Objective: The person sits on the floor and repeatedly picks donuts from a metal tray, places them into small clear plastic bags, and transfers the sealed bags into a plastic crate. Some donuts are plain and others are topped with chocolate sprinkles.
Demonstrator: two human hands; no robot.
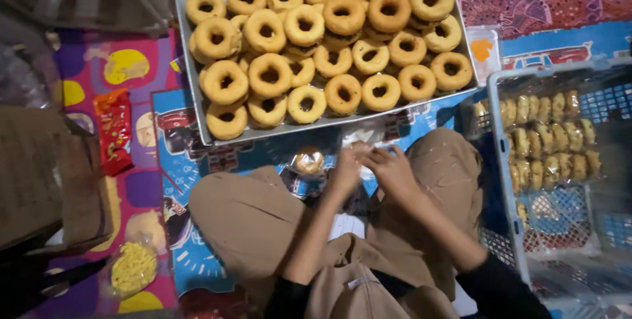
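Note:
My left hand and my right hand meet just above my knees, fingers pinched together on a thin clear plastic bag. To the left of my left hand, a wrapped donut lies on the blue mat. A large metal tray piled with several golden ring donuts sits on the floor right beyond my hands. I sit cross-legged in tan trousers.
A blue and white plastic crate at my right holds rows of bagged donuts. A red snack packet, a cardboard box and a clear bag of yellow crumbs lie at my left on colourful mats.

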